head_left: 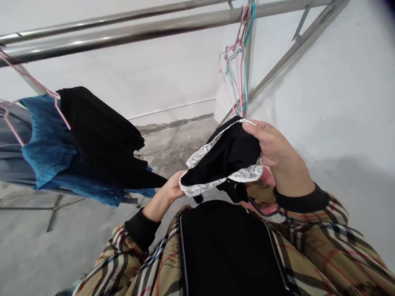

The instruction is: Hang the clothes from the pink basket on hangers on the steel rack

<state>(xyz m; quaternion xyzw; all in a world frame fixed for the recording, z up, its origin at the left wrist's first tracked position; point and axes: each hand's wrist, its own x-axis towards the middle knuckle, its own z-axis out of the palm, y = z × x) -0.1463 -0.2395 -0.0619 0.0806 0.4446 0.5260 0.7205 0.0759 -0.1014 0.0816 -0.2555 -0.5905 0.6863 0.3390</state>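
I hold a small black garment with white lace trim stretched between both hands at chest height. My left hand pinches its lower left lace edge. My right hand grips its upper right edge, fingers curled over the cloth. More laundry, pinkish and patterned, is bunched under my right wrist against my plaid jacket. A steel drying rail runs overhead, above and beyond both hands.
A black garment and a blue one hang on pink hangers at the left of the rail. Several empty pink and teal wire hangers hang at the right. Slanted steel braces meet white walls; concrete floor lies below.
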